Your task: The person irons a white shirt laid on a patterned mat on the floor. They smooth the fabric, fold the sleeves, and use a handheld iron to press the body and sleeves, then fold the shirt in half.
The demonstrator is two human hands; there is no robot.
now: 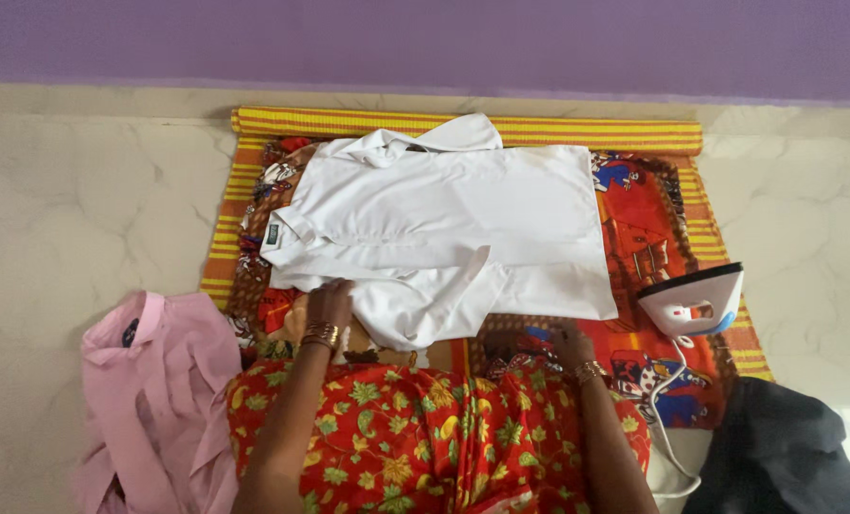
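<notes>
A white shirt point(453, 214) lies spread flat on a patterned red cloth point(634, 228) over a yellow striped mat point(463, 122) on the floor. My left hand point(330, 303) rests palm down on the shirt's near left edge, by the sleeve, fingers apart. My right hand point(570, 345) sits low on the cloth just below the shirt's near hem; my red flowered clothing partly hides it, so its fingers are hard to read. Both wrists wear gold bangles.
A white and blue clothes iron point(693, 300) stands on its heel at the mat's right side, its cord point(661, 419) trailing toward me. A pink shirt point(158, 400) lies crumpled at left. A dark garment point(782, 457) sits at lower right. A purple wall is beyond.
</notes>
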